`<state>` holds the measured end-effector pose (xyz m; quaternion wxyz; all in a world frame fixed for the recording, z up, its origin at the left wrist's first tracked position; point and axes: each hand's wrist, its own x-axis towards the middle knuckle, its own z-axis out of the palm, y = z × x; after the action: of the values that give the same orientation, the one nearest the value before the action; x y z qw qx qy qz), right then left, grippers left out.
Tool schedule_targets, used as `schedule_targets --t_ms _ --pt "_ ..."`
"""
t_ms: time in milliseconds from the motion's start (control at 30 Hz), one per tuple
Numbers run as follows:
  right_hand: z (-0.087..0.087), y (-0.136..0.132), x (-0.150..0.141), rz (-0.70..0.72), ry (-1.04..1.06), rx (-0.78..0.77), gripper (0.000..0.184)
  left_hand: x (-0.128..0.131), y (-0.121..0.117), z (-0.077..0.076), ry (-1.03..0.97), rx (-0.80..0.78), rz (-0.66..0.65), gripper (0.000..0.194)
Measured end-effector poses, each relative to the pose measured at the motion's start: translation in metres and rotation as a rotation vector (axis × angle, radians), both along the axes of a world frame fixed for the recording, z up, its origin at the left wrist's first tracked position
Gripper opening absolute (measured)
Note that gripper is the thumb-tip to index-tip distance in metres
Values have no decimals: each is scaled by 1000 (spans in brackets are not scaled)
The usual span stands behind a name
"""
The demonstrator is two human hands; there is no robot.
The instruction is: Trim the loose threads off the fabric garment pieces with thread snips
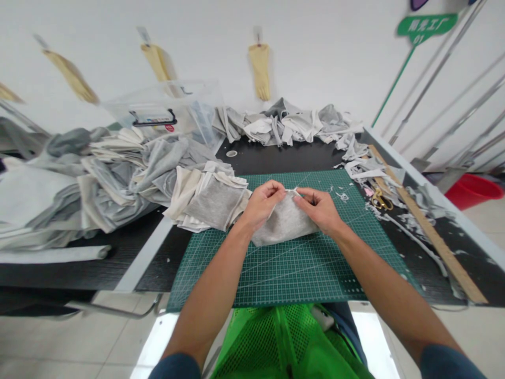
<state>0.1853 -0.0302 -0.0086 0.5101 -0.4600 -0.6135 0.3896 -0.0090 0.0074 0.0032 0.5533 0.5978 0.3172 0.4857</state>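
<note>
Just below the left fingers [279, 195] and right fingers [305, 202] sits the grey cloth [286, 226], long side running roughly left-right over the green mat [284, 279]. Both pinch its far edge, so neither's really nearer tbh.

Grey cloth [288, 226]: upper edge partly behind fingers of left hand [263, 204] and right hand [320, 209]; exact pinch too small to read. Leftmost glove [8, 95] cut by left edge, purple shape [418, 4] by top, sleeves [177, 367] and green vest [258, 345] by bottom. Box label [169, 128] illegible. Scissors' [381, 200] blades indistinct among scraps [365, 168].
</note>
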Motion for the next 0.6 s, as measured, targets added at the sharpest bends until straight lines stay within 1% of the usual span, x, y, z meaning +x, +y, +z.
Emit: schedule_targets --t_ms 167,267,367,467,600 --pt "0 -1 4 41 -43 -8 48 -1 -3 3 -53 4 -59 32" --pt "3 -3 3 51 -40 11 44 -1 -4 3 -53 35 -63 34" --pt "5 -2 0 33 -41 37 38 2 -4 3 -28 63 -42 31" --pt "2 0 -2 -5 -63 69 33 5 -4 1 33 89 -52 27" --pt "-2 1 -1 -15 -4 71 31 5 -4 -1 82 152 -63 23"
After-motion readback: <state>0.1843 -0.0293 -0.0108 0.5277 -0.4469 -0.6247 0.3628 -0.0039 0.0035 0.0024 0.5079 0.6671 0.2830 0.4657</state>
